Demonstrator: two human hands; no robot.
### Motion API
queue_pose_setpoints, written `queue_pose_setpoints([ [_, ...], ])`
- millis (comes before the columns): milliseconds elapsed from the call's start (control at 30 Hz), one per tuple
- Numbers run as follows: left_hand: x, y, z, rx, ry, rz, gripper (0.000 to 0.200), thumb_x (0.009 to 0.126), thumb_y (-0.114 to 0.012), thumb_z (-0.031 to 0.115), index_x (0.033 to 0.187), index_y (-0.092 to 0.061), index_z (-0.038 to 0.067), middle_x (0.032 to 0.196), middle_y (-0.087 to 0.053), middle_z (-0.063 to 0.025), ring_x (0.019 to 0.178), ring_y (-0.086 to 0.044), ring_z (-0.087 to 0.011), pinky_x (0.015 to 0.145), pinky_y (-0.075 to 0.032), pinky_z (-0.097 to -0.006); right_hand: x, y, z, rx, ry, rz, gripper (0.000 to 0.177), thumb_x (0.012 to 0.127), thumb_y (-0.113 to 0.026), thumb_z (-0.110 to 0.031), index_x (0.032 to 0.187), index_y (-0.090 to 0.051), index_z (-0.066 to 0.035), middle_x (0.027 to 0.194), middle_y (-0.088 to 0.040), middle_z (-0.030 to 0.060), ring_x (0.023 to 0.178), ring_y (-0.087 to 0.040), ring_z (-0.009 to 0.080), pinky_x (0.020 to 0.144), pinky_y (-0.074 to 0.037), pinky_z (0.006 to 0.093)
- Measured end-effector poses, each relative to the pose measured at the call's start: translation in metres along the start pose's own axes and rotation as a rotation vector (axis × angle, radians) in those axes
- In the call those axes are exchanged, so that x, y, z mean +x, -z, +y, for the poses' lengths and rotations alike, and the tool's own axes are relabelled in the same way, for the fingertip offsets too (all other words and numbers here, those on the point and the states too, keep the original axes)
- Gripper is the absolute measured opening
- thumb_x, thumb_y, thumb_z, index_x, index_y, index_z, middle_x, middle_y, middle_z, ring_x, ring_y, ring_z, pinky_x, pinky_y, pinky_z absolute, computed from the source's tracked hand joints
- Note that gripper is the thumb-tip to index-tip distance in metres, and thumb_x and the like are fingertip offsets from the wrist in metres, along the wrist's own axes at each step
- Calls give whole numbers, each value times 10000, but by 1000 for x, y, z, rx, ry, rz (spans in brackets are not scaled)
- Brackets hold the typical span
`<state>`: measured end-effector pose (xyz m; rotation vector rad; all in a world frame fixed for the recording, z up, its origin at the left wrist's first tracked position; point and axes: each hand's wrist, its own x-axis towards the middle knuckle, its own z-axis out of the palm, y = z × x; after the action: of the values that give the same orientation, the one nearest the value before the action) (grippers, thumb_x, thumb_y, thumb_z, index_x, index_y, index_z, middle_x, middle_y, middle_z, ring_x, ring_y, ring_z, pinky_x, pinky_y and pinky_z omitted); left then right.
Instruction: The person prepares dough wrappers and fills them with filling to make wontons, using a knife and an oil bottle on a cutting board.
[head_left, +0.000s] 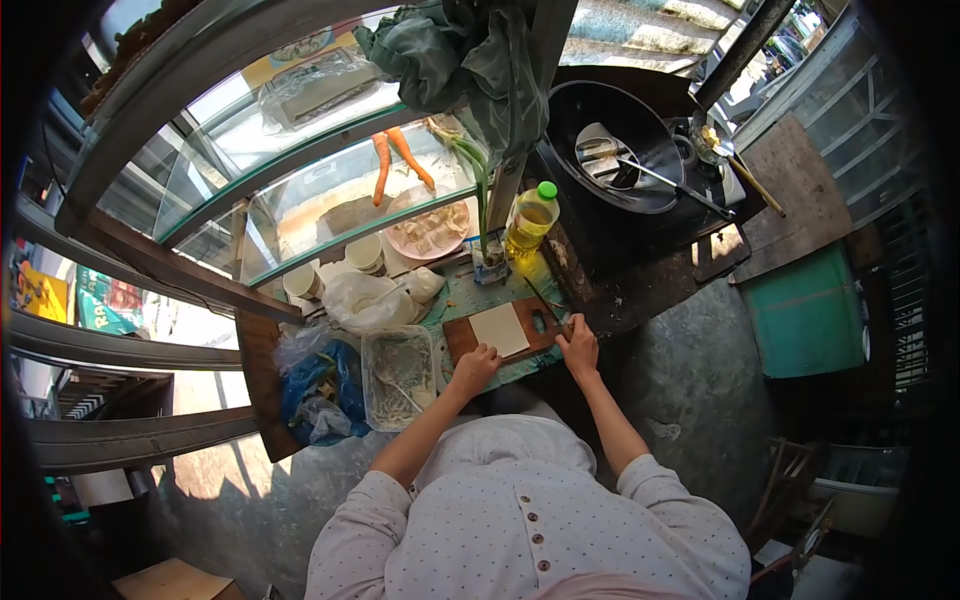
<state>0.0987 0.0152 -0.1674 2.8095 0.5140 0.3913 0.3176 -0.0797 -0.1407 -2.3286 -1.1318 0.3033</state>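
Note:
A pale square sheet [500, 331] lies flat on a brown wooden cutting board [461, 336], which has a handle slot at its right end. My left hand [477, 370] has its bent fingers drawn together at the sheet's near left corner, fingertips on its edge. In my right hand [579, 350] is a knife [541, 303], fingers wrapped round its handle, the blade pointing up and left beyond the board's right end. Left of the board stands a clear plastic tub [399, 378] with pale paste-like residue and a utensil in it.
An oil bottle [532, 219] with a green cap stands behind the board, beside spring onions [476, 180] in a container. A wok [626, 150] sits on the stove at right. Plastic bags [362, 301], cups [366, 254] and a pink plate [398, 243] line the left, below a glass case with carrots [382, 170].

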Motion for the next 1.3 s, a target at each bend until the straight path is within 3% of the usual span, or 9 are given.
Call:
queue_pose_setpoints([
  [100,-1,-3,-1,-1,8,9,73,639,-560,88,701,-581,55,749,-529,-50,763,-548,-193,581,-511,-274,-25,-14,-2,91,65,28,269,766,-609,-157,980,-533,-12,913,-588,196,843,-577,384,712,-459,429],
  [333,-3,-3,-2,-26,10,3,133,631,-571,98,756,-596,59,775,-533,-46,778,-541,-192,602,-494,-288,-56,-25,-29,156,-87,-155,272,832,-549,-208,991,-560,12,902,-604,206,838,-581,382,718,-456,417],
  [400,-2,0,-3,-44,23,-41,123,648,-587,105,761,-606,60,794,-540,-56,803,-542,-200,625,-488,-308,-61,-27,-31,150,-90,-66,292,848,-535,-228,1021,-548,7,906,-601,206,824,-580,382,713,-456,419],
  [500,2,6,-3,-57,1,92,91,661,-590,124,715,-606,53,827,-552,-63,848,-534,-208,657,-452,-327,-65,-29,-38,169,-84,-39,306,870,-511,-261,1035,-529,-4,905,-595,209,818,-573,390,702,-453,429],
  [733,1,8,-5,-111,11,13,153,708,-624,163,821,-627,61,955,-571,-81,936,-531,-224,748,-420,-346,-79,-33,-66,188,-98,-214,254,895,-473,-269,935,-493,-19,839,-592,210,808,-558,417,654,-441,474],
  [900,-5,4,-3,-80,-1,50,199,723,-594,150,880,-608,29,1008,-566,-107,997,-521,-251,778,-431,-370,-86,-51,-59,171,-90,-188,239,900,-467,-259,919,-477,-21,818,-592,214,767,-567,415,616,-448,473],
  [1000,-10,2,2,-72,43,-18,316,716,-595,119,1014,-559,20,1114,-536,-132,1088,-494,-288,858,-434,-402,-88,-55,-59,178,-92,-171,240,903,-462,-260,917,-473,-21,814,-594,216,765,-568,417,611,-449,476],
  [1300,-15,3,2,-95,59,-69,388,712,-596,116,1081,-542,11,1188,-499,-152,1152,-453,-312,890,-418,-447,-89,-58,-61,184,-92,-172,250,909,-452,-269,953,-469,-23,829,-594,226,790,-564,427,625,-453,484],
])
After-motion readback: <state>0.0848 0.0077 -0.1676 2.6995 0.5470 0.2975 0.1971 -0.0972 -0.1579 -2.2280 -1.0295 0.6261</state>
